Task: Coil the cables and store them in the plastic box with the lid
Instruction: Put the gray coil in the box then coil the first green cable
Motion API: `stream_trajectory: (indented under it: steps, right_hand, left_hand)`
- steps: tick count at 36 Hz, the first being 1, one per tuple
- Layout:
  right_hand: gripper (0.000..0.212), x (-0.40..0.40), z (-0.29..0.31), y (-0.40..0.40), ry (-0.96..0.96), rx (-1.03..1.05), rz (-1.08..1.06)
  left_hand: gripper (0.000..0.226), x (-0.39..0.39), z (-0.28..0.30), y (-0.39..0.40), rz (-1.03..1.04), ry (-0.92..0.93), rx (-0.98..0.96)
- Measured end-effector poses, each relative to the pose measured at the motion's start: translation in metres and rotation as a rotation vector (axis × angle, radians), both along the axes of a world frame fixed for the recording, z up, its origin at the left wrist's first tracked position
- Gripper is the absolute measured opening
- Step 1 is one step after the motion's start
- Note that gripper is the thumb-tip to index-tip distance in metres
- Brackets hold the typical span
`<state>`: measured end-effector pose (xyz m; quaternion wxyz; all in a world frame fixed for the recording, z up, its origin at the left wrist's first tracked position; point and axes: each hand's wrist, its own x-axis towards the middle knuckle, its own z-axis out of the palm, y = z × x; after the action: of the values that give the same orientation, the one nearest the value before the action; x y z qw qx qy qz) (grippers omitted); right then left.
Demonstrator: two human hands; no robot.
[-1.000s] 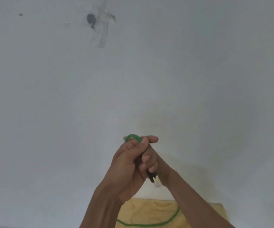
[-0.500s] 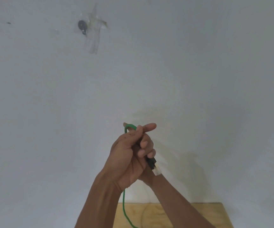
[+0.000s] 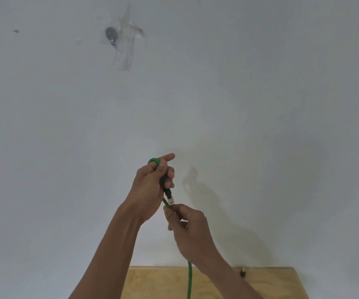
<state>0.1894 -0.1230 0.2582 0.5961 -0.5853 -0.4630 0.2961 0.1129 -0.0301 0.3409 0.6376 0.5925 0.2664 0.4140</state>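
A green cable [image 3: 189, 281] hangs down from my hands toward the wooden table [image 3: 159, 283]. My left hand [image 3: 150, 188] is raised in front of the wall and grips a small loop of the cable, whose green bend pokes out above the fingers. The cable's black plug with a clear tip [image 3: 169, 196] sticks out below that hand. Just under it, my right hand [image 3: 188, 229] pinches the green cable between thumb and fingers. The plastic box and its lid are out of view.
A white wall [image 3: 260, 104] fills most of the view. High on it, a dark round piece [image 3: 111, 33] is held by clear tape. A small object [image 3: 242, 272] lies at the table's back edge, right of my right arm.
My right hand has come out from behind the left and dropped below it, now pinching the cable under the plug. The cable hangs further right.
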Motion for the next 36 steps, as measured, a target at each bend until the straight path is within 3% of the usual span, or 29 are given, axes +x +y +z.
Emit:
stream_trajectory:
  steps: [6,11,17,21,23,30,33,36]
  right_hand:
    - [0.015,0.011,0.007,-0.013,-0.091,-0.042,0.004]
    - [0.021,0.040,0.033,-0.020,-0.420,-0.064,0.070]
    - [0.018,0.081,0.074,-0.011,-0.695,0.033,0.182]
    - [0.016,0.097,0.090,0.002,-0.582,0.130,0.177]
    - [0.016,0.100,0.093,0.006,-0.456,0.175,0.206]
    - [0.010,0.110,0.075,0.010,-0.081,0.166,0.249]
    - [0.025,0.098,0.056,0.005,0.073,0.163,0.288]
    - [0.021,0.086,0.039,-0.004,0.135,0.117,0.303]
  left_hand:
    - [0.028,-0.003,-0.012,0.008,0.039,0.098,0.115]
    - [0.026,-0.014,-0.020,0.004,0.015,0.358,0.348]
    - [0.035,-0.015,-0.027,-0.010,-0.182,0.503,0.307]
    - [0.069,-0.005,-0.027,-0.034,-0.313,0.355,0.073]
    - [0.071,0.000,-0.026,-0.044,-0.343,0.273,-0.021]
    - [0.039,0.006,-0.020,-0.064,-0.504,0.040,-0.112]
    - [0.023,0.011,-0.015,-0.067,-0.539,-0.068,-0.073]
    - [0.022,0.015,-0.009,-0.064,-0.520,-0.117,0.009]
